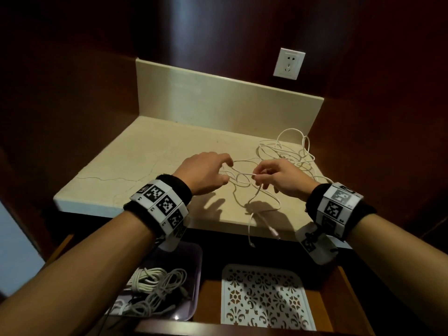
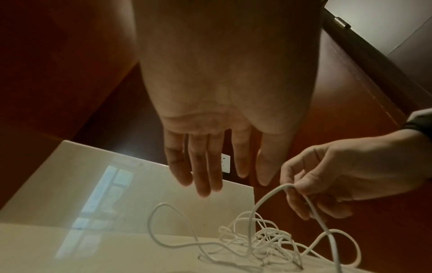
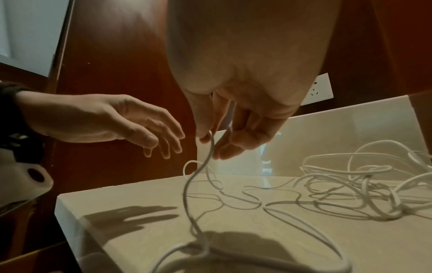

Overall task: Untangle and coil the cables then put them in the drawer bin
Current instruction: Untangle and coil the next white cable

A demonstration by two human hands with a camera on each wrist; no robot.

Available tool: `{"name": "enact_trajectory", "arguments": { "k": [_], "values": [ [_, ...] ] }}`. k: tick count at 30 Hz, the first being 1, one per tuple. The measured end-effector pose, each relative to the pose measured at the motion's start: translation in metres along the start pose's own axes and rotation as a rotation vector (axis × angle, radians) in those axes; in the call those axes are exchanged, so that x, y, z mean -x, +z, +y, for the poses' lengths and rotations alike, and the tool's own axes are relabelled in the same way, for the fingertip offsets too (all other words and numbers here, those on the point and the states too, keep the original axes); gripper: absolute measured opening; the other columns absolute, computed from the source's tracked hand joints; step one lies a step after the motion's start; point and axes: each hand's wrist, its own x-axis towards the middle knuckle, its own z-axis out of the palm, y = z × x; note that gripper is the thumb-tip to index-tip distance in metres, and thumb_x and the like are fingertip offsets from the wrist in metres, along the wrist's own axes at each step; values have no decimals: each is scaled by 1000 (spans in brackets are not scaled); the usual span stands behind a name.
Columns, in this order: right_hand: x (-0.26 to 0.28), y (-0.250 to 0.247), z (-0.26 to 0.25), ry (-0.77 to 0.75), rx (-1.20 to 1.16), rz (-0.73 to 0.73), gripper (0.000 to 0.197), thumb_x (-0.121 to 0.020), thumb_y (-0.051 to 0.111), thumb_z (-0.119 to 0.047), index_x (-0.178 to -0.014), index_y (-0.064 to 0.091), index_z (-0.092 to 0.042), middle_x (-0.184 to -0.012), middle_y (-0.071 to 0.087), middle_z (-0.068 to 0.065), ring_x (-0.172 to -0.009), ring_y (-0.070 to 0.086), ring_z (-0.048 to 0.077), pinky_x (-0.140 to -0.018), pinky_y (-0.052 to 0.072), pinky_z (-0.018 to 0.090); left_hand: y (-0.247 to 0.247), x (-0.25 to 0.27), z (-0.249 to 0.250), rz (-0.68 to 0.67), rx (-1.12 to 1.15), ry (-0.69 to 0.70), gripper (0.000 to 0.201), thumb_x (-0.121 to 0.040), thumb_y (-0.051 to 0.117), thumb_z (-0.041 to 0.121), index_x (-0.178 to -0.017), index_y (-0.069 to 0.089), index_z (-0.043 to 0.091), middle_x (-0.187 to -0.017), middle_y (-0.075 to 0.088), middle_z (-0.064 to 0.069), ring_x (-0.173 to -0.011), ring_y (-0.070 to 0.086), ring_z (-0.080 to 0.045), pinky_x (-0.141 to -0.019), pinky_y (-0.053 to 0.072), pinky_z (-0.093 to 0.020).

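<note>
A tangle of thin white cables (image 1: 287, 154) (image 2: 261, 240) (image 3: 350, 186) lies on the beige stone counter (image 1: 145, 154), bunched at the right rear, with loops spread toward the middle. Two cable ends (image 1: 252, 238) hang over the front edge. My right hand (image 1: 274, 177) (image 2: 327, 177) (image 3: 210, 136) pinches a raised loop of one cable between thumb and fingertips. My left hand (image 1: 208, 173) (image 2: 210, 166) (image 3: 140, 129) hovers just left of it, fingers extended and relaxed, holding nothing. A grey bin (image 1: 191, 253) in the drawer below holds several coiled white cables (image 1: 155, 284).
A white patterned tray (image 1: 264, 297) sits in the open wooden drawer, right of the grey bin. A beige backsplash (image 1: 218, 100) closes the counter's rear, and a white wall socket (image 1: 289, 63) is above it. Dark wood panels stand on both sides.
</note>
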Motion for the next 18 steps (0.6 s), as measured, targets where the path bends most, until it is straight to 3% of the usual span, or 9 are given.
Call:
{"name": "enact_trajectory", "arguments": {
  "k": [3,6,10,12,14,18],
  "values": [
    [-2,2,-5,-50,-39,-50,8,-95,59,-10,-93,66,-10,-84,71,9,-68,62,12,-54,46,18,1,-2,-4,1,-4,15,46,-93,55,32,-138,44,36,-134,53,2,-114,53,-19,-94,45,-37],
    [-7,3,-10,-87,-71,-72,9,-95,58,-9,-95,67,-6,-86,72,11,-73,64,15,-64,51,24,6,-5,-7,-52,66,17,44,-94,57,30,-137,48,34,-137,52,1,-118,51,-19,-97,42,-35],
    [-13,2,-13,-134,-123,-75,10,-94,58,-7,-94,67,-4,-88,72,14,-81,66,18,-77,53,31,12,-9,-11,-59,255,-25,16,-96,55,29,-107,66,24,-114,67,-2,-105,58,-19,-87,42,-31],
    [-16,-1,-12,-145,-116,-51,10,-94,59,-8,-94,68,-4,-88,73,13,-81,67,17,-78,53,31,14,-12,-14,-71,296,-50,12,-97,54,28,-97,65,22,-104,70,-3,-99,61,-20,-85,44,-31],
    [-18,-5,-8,-152,-75,-7,10,-94,60,-10,-93,69,-9,-85,73,8,-79,67,14,-77,53,30,15,-14,-20,-67,279,-79,15,-98,52,27,-100,65,19,-102,70,-5,-97,61,-22,-84,45,-32],
    [-21,-12,4,-128,113,55,9,-94,61,-16,-94,70,-14,-84,72,2,-74,63,5,-65,44,14,13,-20,-32,20,98,-135,24,-100,46,30,-110,63,17,-111,66,-7,-100,59,-26,-79,42,-32]
  ]
}}
